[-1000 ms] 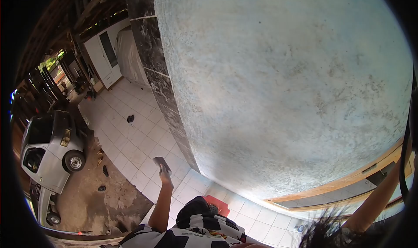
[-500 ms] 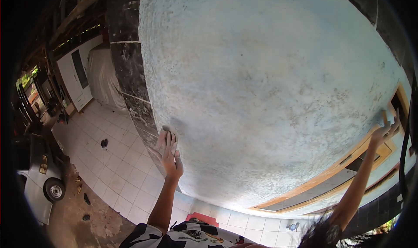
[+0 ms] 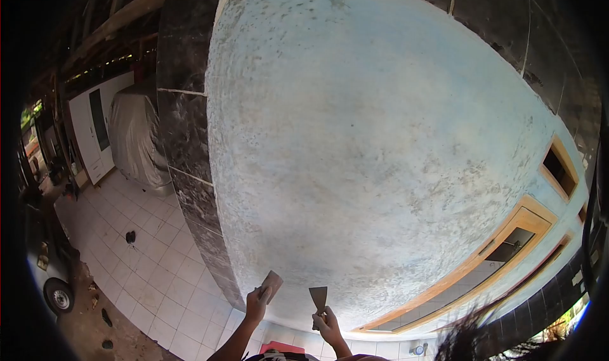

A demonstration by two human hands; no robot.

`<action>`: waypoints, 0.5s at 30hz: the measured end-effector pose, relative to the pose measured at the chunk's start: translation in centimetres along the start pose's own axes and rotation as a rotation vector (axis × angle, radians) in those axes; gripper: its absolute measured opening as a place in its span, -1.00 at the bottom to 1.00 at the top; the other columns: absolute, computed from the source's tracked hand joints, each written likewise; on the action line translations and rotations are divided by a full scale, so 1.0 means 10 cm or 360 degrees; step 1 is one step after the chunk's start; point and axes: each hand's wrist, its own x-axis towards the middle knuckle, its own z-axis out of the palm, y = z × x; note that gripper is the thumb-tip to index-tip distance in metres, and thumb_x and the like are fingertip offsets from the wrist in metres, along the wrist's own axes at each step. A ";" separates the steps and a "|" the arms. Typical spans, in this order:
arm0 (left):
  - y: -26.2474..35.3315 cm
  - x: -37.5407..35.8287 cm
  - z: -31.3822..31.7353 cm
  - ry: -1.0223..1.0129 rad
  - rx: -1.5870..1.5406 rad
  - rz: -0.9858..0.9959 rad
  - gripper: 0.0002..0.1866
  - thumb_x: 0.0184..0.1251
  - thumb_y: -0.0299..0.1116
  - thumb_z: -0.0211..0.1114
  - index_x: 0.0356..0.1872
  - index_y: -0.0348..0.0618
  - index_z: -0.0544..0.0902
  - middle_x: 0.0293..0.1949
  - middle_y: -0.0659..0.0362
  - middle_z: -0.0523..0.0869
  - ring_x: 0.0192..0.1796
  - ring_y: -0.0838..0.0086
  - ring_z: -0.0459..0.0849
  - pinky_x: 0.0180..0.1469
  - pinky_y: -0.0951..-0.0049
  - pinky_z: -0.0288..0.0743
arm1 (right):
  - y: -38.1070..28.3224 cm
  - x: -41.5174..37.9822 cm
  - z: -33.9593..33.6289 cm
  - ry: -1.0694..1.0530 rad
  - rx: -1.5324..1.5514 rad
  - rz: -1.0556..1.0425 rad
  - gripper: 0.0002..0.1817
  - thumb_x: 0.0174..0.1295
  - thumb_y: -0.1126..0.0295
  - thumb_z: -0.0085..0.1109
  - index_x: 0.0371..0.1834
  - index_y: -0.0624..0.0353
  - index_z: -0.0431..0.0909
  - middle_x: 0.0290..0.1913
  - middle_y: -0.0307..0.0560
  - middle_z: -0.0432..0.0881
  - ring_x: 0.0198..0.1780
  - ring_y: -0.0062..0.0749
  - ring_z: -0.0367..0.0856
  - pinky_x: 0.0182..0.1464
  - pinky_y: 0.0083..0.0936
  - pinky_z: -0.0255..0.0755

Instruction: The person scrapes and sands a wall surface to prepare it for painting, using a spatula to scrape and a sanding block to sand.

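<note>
My left hand is closed around a flat grey-brown rectangular block, held up low in front of the wall. Whether it is a sanding block cannot be made out. To its right, my right hand grips the handle of a putty knife, its wide blade pointing up. Behind both tools rises a pale blue wall with rough, worn, greyish patches. Neither tool clearly touches it.
Dark tiles border the wall on the left. Wooden-framed windows lie at right. White floor tiles, a covered object, a white cabinet, a car wheel and a red item are around.
My left hand came down and away from the wall's left side with the block. My right hand moved from the far right by the window frame to low centre, where the putty knife shows clearly.
</note>
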 end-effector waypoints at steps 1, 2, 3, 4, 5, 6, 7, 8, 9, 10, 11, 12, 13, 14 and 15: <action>0.04 -0.07 0.00 0.0060 -0.0333 -0.0259 -0.56 0.60 -0.09 0.26 -0.25 -0.37 0.72 -0.49 0.19 0.69 -0.42 0.56 0.46 0.03 0.43 0.46 | -0.03 0.00 0.02 0.0006 0.0000 0.0000 -0.80 0.50 0.35 0.18 -0.07 0.20 0.37 -0.45 -0.27 0.46 -0.49 -0.63 0.41 -0.43 -0.55 0.36; 0.06 -0.15 0.00 0.0119 -0.0668 -0.0525 -0.56 0.60 -0.08 0.26 -0.14 -0.38 0.75 -0.40 0.26 0.73 -0.35 0.63 0.49 -0.04 0.52 0.45 | -0.08 -0.01 0.02 -0.0018 0.0119 0.0102 -0.82 0.51 0.42 0.13 -0.02 0.19 0.33 -0.44 -0.25 0.46 -0.46 -0.60 0.45 -0.42 -0.54 0.37; -0.04 -0.22 0.01 0.0112 -0.0672 -0.0528 -0.56 0.60 -0.08 0.26 -0.14 -0.38 0.75 -0.40 0.26 0.73 -0.35 0.63 0.49 -0.04 0.52 0.45 | -0.18 -0.01 0.05 -0.0042 0.0237 0.0202 -0.82 0.52 0.48 0.07 0.03 0.19 0.29 -0.42 -0.23 0.47 -0.43 -0.57 0.49 -0.42 -0.54 0.38; -0.18 -0.30 0.01 -0.0022 -0.0627 -0.0671 -0.55 0.60 -0.07 0.25 -0.06 -0.38 0.75 -0.32 0.28 0.74 -0.31 0.63 0.52 -0.07 0.56 0.44 | -0.23 0.01 0.06 -0.0028 -0.0001 0.0207 -0.76 0.51 0.51 0.01 0.14 0.19 0.25 -0.38 -0.14 0.53 -0.39 -0.46 0.57 -0.37 -0.44 0.45; -0.31 -0.35 0.02 -0.0156 -0.0579 -0.0804 -0.54 0.61 -0.07 0.24 0.03 -0.37 0.74 -0.25 0.30 0.74 -0.27 0.64 0.55 -0.10 0.59 0.43 | -0.28 0.03 0.10 -0.0020 0.0001 0.0193 -0.76 0.51 0.51 0.01 0.14 0.19 0.25 -0.38 -0.14 0.53 -0.39 -0.46 0.57 -0.37 -0.44 0.45; -0.30 -0.41 0.06 -0.0120 -0.0649 -0.0854 -0.54 0.61 -0.06 0.23 0.03 -0.36 0.74 -0.24 0.28 0.73 -0.24 0.65 0.58 -0.14 0.55 0.44 | -0.34 0.04 0.17 -0.0029 -0.0456 -0.0099 -0.74 0.51 0.51 0.01 0.17 0.21 0.25 -0.36 -0.08 0.56 -0.38 -0.35 0.61 -0.34 -0.37 0.47; -0.29 -0.47 0.14 -0.0016 -0.0773 -0.0870 -0.55 0.61 -0.08 0.23 0.03 -0.39 0.73 -0.22 0.25 0.74 -0.22 0.66 0.59 -0.18 0.53 0.43 | -0.36 0.06 0.22 -0.0027 -0.0914 -0.0395 -0.72 0.51 0.50 0.02 0.19 0.23 0.26 -0.34 -0.03 0.59 -0.36 -0.25 0.65 -0.32 -0.30 0.50; -0.34 -0.52 0.21 -0.0019 -0.0817 -0.0888 -0.51 0.63 -0.04 0.20 0.04 -0.38 0.73 -0.23 0.26 0.74 -0.24 0.65 0.59 -0.19 0.53 0.42 | -0.33 0.09 0.27 -0.0035 -0.0977 -0.0534 -0.67 0.49 0.50 0.04 0.25 0.26 0.26 -0.31 0.06 0.62 -0.32 -0.05 0.68 -0.25 -0.22 0.53; -0.40 -0.57 0.27 -0.0023 -0.0864 -0.0911 -0.48 0.64 0.01 0.17 0.06 -0.37 0.72 -0.24 0.28 0.74 -0.27 0.64 0.59 -0.21 0.53 0.42 | -0.30 0.10 0.34 -0.0023 -0.1055 -0.0559 -0.67 0.49 0.50 0.07 0.24 0.26 0.30 -0.29 0.12 0.65 -0.26 0.05 0.70 -0.20 -0.18 0.54; -0.45 -0.61 0.32 -0.0043 -0.0873 -0.0894 -0.48 0.64 0.01 0.17 0.06 -0.37 0.72 -0.24 0.28 0.74 -0.27 0.64 0.59 -0.21 0.53 0.42 | -0.27 0.08 0.43 0.0017 -0.1076 -0.0577 -0.67 0.49 0.49 0.08 0.24 0.26 0.32 -0.25 0.16 0.67 -0.20 0.07 0.72 -0.16 -0.18 0.56; -0.50 -0.65 0.36 -0.0010 -0.1061 -0.0998 -0.42 0.65 0.09 0.11 0.12 -0.34 0.69 -0.19 0.26 0.75 -0.23 0.60 0.61 -0.18 0.52 0.43 | -0.23 0.05 0.51 0.0052 -0.1099 -0.0593 -0.67 0.49 0.48 0.09 0.25 0.26 0.35 -0.20 0.20 0.68 -0.14 0.09 0.74 -0.12 -0.18 0.57; -0.52 -0.66 0.40 0.0026 -0.1246 -0.1105 -0.36 0.66 0.16 0.04 0.18 -0.32 0.65 -0.13 0.23 0.76 -0.20 0.56 0.64 -0.15 0.50 0.44 | -0.17 0.05 0.57 0.0073 -0.1031 -0.0627 -0.67 0.50 0.48 0.08 0.27 0.26 0.37 -0.17 0.23 0.69 -0.09 0.10 0.74 -0.08 -0.19 0.58; -0.35 -0.66 0.36 0.0015 -0.1249 -0.1095 -0.36 0.66 0.16 0.04 0.18 -0.32 0.65 -0.13 0.23 0.76 -0.20 0.56 0.64 -0.15 0.50 0.44 | -0.08 0.04 0.64 0.0090 -0.0957 -0.0658 -0.66 0.51 0.47 0.08 0.29 0.27 0.39 -0.14 0.26 0.70 -0.03 0.11 0.75 -0.03 -0.20 0.59; -0.17 -0.70 0.30 -0.0100 -0.1561 -0.1110 -0.32 0.66 0.23 -0.02 0.24 -0.28 0.61 -0.07 0.22 0.75 -0.14 0.52 0.64 -0.12 0.48 0.45 | 0.07 0.03 0.68 0.0073 -0.0796 -0.0602 -0.58 0.50 0.42 0.10 0.39 0.16 0.41 0.06 0.37 0.62 0.06 0.33 0.66 0.01 -0.05 0.58; -0.02 -0.73 0.23 -0.0217 -0.1870 -0.1116 -0.27 0.65 0.29 -0.09 0.29 -0.25 0.56 -0.01 0.21 0.73 -0.09 0.49 0.65 -0.10 0.45 0.46 | 0.20 0.01 0.70 0.0077 -0.0792 -0.0607 -0.58 0.50 0.42 0.10 0.39 0.16 0.41 0.06 0.37 0.62 0.06 0.33 0.66 0.01 -0.05 0.58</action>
